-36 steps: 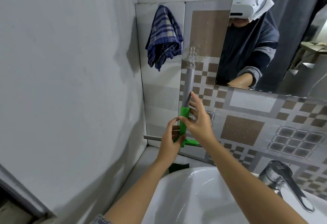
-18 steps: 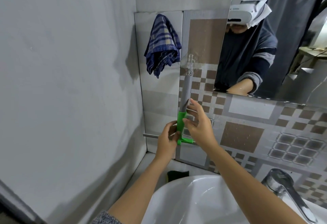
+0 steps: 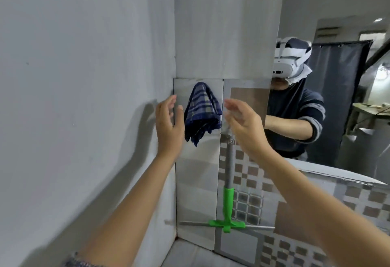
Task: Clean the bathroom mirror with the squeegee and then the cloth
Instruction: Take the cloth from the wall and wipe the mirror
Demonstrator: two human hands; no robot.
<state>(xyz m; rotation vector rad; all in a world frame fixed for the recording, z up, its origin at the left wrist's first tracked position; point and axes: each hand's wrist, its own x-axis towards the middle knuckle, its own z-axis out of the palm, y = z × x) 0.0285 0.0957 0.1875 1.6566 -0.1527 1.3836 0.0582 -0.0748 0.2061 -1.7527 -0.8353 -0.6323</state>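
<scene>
Blue checked cloth (image 3: 202,113) hangs on the tiled wall between two raised hands.
Left hand (image 3: 168,124) and right hand (image 3: 242,124) flank it, fingers apart, holding nothing. Below the right hand the squeegee (image 3: 228,190) hangs, green blade end down, beside the mirror (image 3: 341,89).
</scene>
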